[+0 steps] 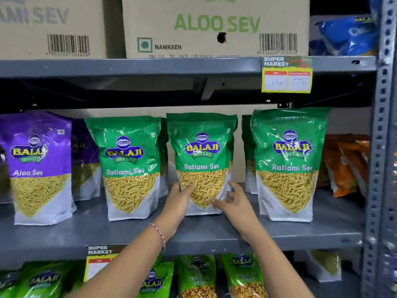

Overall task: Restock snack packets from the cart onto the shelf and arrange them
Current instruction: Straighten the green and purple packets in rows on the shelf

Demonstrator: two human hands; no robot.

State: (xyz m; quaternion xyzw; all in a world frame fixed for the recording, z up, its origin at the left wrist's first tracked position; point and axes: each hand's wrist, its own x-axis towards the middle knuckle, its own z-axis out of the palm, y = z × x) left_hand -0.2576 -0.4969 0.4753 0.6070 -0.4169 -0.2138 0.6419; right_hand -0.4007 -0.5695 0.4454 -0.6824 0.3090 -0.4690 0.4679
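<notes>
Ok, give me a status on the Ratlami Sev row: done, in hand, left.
Done: green Ratlami Sev packets stand upright at left and right, beside the purple Aloo Sev packet.
In hand: the left hand and right hand are on the middle packet, which sits further back.
Left: bringing it level with its neighbours. The cart is out of view, so remaining stock is unknown.

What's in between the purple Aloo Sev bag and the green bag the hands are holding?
Another green Ratlami Sev bag stands between the purple Aloo Sev bag and the held green bag, seen in the head view. A second purple bag sits behind.
</notes>
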